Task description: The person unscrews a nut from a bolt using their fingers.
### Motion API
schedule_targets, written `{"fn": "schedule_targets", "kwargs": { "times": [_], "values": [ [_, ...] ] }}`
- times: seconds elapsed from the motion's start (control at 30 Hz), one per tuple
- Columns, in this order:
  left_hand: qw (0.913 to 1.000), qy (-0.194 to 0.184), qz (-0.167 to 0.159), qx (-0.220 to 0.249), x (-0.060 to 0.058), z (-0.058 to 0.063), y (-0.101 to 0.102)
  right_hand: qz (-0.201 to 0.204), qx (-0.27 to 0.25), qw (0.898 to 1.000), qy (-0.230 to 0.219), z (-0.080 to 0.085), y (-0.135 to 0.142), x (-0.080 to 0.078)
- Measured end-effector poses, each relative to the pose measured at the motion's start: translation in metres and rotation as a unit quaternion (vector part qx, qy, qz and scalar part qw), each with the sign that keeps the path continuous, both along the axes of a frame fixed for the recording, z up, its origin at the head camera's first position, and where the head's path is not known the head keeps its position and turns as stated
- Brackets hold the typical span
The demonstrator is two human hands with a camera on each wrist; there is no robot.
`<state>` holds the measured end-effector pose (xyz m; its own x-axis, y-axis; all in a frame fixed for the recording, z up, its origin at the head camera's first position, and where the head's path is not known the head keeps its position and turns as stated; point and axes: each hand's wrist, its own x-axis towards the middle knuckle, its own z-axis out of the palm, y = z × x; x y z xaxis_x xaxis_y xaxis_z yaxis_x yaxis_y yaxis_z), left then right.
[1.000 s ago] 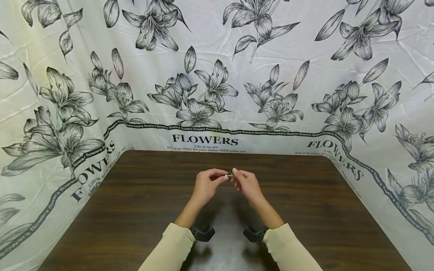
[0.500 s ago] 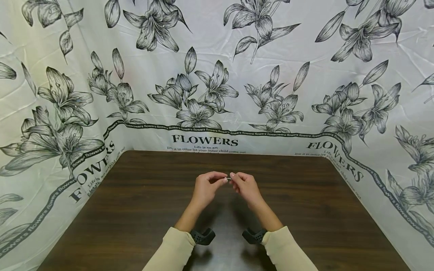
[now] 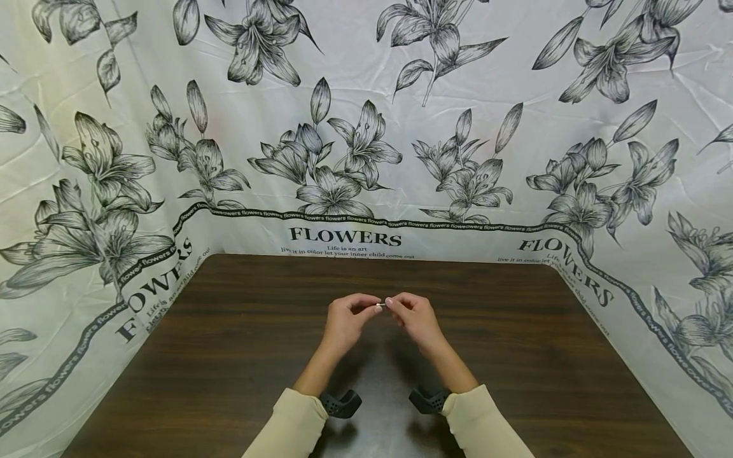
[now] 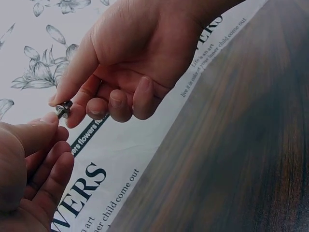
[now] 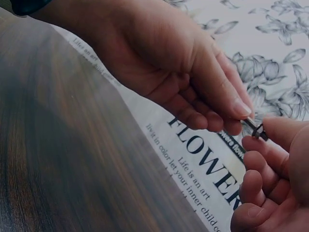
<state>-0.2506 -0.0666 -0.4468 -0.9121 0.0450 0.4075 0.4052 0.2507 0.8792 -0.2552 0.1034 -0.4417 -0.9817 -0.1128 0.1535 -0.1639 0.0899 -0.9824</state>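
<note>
A small metal bolt (image 5: 249, 123) bridges the fingertips of both hands above the table. My left hand (image 3: 343, 321) pinches its shaft between thumb and forefinger. Thread shows on the bolt (image 4: 60, 111) in the left wrist view, where the left hand (image 4: 36, 159) comes in from the lower left. At the other end is a dark ring-like nut (image 5: 260, 131), pinched by the thumb and forefinger of my right hand (image 3: 418, 318). The right hand's other fingers curl loosely, as the right wrist view shows. Fingertips hide both ends of the bolt.
A dark wood-grain table (image 3: 258, 369) lies beneath the hands. White cloth (image 3: 469, 76) printed with flowers and lettering rises round its back and sides. Each wrist wears a black device, the left one (image 3: 342, 403) and the right one (image 3: 429, 399).
Both hands have come slightly lower in the head view. The right thumb and forefinger have shifted on the nut and sit closer to the left fingertips, with less of the bolt showing.
</note>
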Motion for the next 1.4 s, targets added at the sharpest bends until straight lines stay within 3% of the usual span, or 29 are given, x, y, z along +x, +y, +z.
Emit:
{"fn": "schedule_targets", "kwargs": {
  "times": [0.3,0.33,0.53,0.57,0.67,1.03,1.27,1.4],
  "values": [
    [1.0,-0.001,0.003,-0.001,0.002,-0.001,-0.002,0.024,0.011,1.0,0.016,0.0,0.003,0.001],
    [1.0,-0.003,0.005,0.0,0.005,0.003,-0.001,0.027,0.011,0.999,0.018,0.0,0.003,0.001],
    [1.0,-0.004,0.005,0.004,0.007,0.003,-0.001,0.058,-0.008,0.997,0.043,0.022,0.003,0.016],
    [1.0,-0.003,0.002,0.005,0.004,-0.001,-0.001,0.063,-0.012,0.997,0.048,0.025,0.003,0.018],
    [1.0,-0.003,0.0,0.009,0.005,-0.001,-0.001,0.064,-0.021,0.996,0.059,0.023,0.003,0.019],
    [0.9999,-0.001,0.002,0.013,0.005,0.003,0.003,0.016,-0.016,1.0,0.006,0.026,0.001,0.02],
    [1.0,0.002,-0.003,-0.002,0.026,0.033,0.007,0.023,0.002,1.0,-0.007,0.026,0.002,0.019],
    [1.0,-0.004,-0.002,0.002,0.02,0.025,0.006,0.024,-0.001,1.0,-0.008,0.026,0.002,0.02]
  ]
}}
